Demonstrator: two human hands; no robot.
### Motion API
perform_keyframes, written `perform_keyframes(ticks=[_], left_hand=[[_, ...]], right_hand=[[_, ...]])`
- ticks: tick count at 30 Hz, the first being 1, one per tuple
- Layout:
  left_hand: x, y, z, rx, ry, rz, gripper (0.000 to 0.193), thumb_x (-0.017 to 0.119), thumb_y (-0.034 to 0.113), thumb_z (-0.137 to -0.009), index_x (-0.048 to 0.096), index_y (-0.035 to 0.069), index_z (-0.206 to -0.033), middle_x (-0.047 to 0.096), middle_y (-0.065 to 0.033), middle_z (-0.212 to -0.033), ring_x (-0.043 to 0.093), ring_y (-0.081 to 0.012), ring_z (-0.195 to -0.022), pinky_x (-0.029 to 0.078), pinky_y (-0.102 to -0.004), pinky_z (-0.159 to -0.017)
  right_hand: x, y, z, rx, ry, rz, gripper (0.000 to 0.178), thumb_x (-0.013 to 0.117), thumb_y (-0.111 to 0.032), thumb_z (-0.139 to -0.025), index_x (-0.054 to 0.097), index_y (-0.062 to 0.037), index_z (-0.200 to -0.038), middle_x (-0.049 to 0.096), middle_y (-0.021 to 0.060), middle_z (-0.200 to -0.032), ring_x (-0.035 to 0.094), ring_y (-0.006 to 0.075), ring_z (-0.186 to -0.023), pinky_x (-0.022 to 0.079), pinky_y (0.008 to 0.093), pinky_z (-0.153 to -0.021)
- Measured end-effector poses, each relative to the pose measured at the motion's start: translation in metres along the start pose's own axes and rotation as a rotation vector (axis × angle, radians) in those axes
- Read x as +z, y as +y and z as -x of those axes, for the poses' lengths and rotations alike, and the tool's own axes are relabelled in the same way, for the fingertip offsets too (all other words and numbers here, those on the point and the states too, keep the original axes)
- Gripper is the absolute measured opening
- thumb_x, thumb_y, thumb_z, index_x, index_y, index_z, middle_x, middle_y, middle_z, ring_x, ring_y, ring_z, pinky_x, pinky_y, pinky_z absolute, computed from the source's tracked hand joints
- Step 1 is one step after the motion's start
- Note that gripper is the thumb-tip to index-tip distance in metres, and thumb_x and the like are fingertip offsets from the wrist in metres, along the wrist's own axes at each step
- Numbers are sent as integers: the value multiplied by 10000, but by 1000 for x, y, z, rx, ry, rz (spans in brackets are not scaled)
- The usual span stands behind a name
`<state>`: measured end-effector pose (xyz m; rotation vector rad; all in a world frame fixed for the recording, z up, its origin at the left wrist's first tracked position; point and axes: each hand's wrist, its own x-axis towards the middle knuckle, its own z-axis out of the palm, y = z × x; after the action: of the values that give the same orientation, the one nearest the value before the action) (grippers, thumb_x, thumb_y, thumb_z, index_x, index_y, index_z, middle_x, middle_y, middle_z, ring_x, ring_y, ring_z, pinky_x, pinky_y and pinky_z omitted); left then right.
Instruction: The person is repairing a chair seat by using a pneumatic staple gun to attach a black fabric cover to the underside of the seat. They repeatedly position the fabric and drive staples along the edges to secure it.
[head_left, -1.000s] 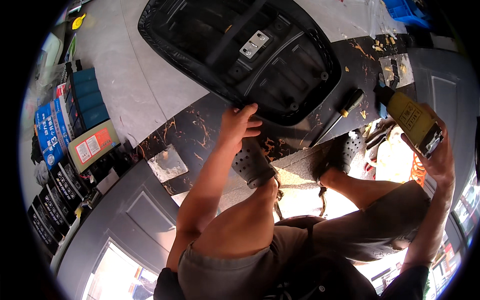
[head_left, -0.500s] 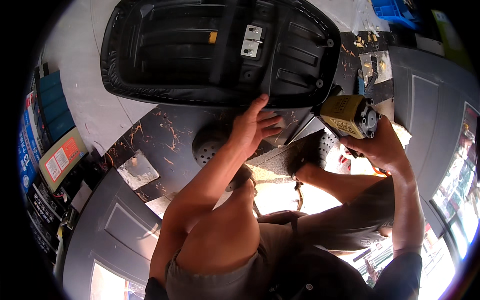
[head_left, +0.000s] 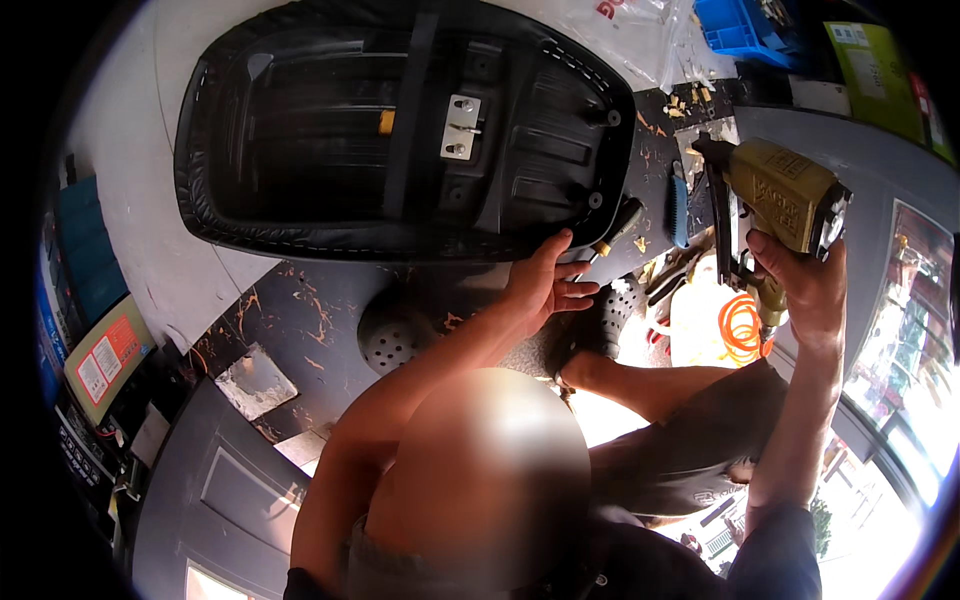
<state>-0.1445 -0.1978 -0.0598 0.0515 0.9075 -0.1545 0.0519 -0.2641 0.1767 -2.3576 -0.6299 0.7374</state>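
Note:
A black vehicle seat [head_left: 300, 230] lies underside up in front of me. Staples run along its folded cover edge, and a silver metal bracket [head_left: 460, 127] sits on its base. My left hand [head_left: 540, 290] is at the seat's near edge toward the right; the thumb rests against the rim while the other fingers are spread, holding nothing. Off to the right, my right hand [head_left: 810, 285] is wrapped round a gold and black staple gun [head_left: 780, 195]. The gun is raised clear of the seat, its long black magazine pointing down.
A screwdriver [head_left: 618, 228] and a blue brush [head_left: 680, 212] lie right of the seat. Orange coiled hose [head_left: 738, 325] hangs below the gun. A blue crate [head_left: 735, 32] stands at the far right, near yellow scraps. Boxes [head_left: 105, 355] are stacked at the left.
The staple gun has moved up and right, away from the seat's corner. My left hand stays by the near rim. The whole view has shifted, with the seat now lower and further left.

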Motion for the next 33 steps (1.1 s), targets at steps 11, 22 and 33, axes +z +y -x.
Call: perform_keyframes(ticks=[11,22,33], left_hand=[[-6,9,40,-162,21,-433,474,604,423,-966,562,25,-1221,692,-150,-1050,721,-295,-902,600,-398,-673],[-11,28,59,1228,244,-2577,568,681,302,-843,555,101,-1359,479,-104,-1460,392,-351,-1381,226,-656,-1133],[-54,39,156,846,-117,-2982,408,533,135,-899,663,246,-1270,414,31,-1531,228,-258,-1494,111,-657,-1189]], right_hand=[[-36,-4,23,-124,-42,-67,432,787,-33,-765,639,56,-1161,733,103,-980,657,136,-849,531,292,-791],[-70,-17,36,-310,48,-17,406,776,-114,-756,658,17,-1123,719,194,-941,686,266,-829,519,361,-813],[-77,17,37,-358,-25,148,403,769,-156,-755,667,15,-1105,726,207,-939,702,342,-890,525,405,-825]])
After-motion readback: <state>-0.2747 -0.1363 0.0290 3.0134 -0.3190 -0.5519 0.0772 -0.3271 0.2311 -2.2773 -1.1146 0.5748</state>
